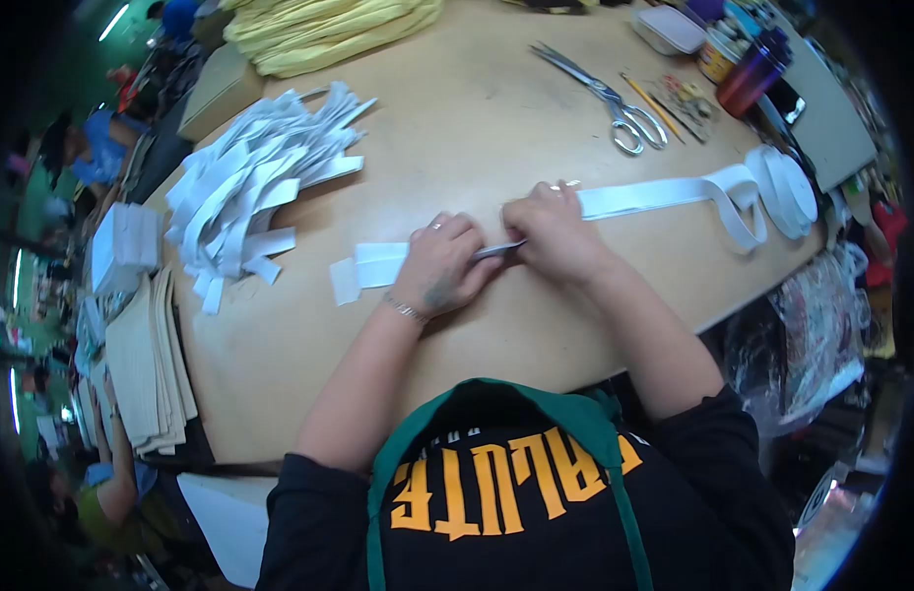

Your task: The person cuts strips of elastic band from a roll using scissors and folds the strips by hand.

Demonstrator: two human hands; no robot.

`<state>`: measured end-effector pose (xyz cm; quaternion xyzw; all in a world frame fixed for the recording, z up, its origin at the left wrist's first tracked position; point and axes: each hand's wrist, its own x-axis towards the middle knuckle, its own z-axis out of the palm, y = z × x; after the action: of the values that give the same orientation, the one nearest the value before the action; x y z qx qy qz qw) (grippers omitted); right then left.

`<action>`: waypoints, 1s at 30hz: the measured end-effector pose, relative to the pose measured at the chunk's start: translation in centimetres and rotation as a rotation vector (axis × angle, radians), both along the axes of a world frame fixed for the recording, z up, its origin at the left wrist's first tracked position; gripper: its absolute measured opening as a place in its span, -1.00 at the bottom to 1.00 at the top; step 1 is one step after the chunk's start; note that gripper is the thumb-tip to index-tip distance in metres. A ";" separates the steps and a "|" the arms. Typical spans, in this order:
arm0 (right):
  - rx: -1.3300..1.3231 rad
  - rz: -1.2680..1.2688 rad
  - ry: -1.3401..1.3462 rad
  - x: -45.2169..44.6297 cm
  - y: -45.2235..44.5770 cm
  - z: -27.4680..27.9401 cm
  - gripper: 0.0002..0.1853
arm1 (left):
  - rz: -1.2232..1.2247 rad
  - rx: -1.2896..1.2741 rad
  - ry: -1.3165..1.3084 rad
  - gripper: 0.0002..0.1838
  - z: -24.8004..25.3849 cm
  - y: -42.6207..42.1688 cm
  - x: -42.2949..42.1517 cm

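Head view, looking down: 2 bare hands work close together over a pale wooden tabletop (309,364). White tape (644,199) runs from the right hand (557,236) to a loose loop and a roll (800,197) near the table's right edge.

The right hand is closed almost to a fist, with the tape apparently gathered in its fingers. The left hand (442,261) is half-curled, palm down, over the end of a short white piece (380,264); whether it grips or only presses, I cannot tell. A 2nd short piece (346,282) lies beside the 1st. Further left is a heap of cut white strips (250,167). Beyond the right hand lie open-bladed scissors (603,91), a yellow pencil (644,98) and a dark red and purple bottle (752,74).

The tape looks light, soft and bendy, flat along its length but quick to curl near the roll. It should not break easily, though it may slide or twist; a pinch across its full width, close to the working end, would probably keep it flat.

A slim grey edge (496,251) between the hands could be a tool or folded tape. The palms and most fingertips are hidden, and the dark, curved picture border blurs the surroundings.
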<state>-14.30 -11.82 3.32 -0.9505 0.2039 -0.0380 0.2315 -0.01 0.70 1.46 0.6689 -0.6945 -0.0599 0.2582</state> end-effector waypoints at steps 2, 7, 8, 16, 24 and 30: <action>-0.030 0.002 -0.050 -0.8 1.3 0.0 -0.77 | -0.112 0.075 0.160 -0.81 -0.2 1.3 0.7; 0.067 -0.018 -0.470 -5.4 -2.8 0.9 -0.57 | 0.128 0.053 -0.113 -0.88 7.3 4.7 11.1; 0.086 -0.059 -0.339 -6.3 -4.9 0.6 -0.56 | 0.191 0.043 -0.036 -0.84 8.1 5.0 15.1; 0.016 -0.091 -0.040 -5.2 -6.7 -0.8 -0.74 | 0.233 -0.227 -0.496 -0.35 8.7 0.1 13.5; 0.177 -0.047 -0.127 -5.3 -4.6 1.0 -0.86 | 0.028 0.053 -0.173 -0.73 3.5 -5.0 -6.2; 0.165 0.102 -0.115 -5.2 -0.5 3.3 -0.82 | -0.100 0.119 -0.166 -0.89 8.2 0.4 -3.4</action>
<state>-19.54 -12.36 6.66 -0.9335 0.1440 -0.0639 0.3221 -3.44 1.11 9.64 0.6501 -0.7413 -0.0583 0.1565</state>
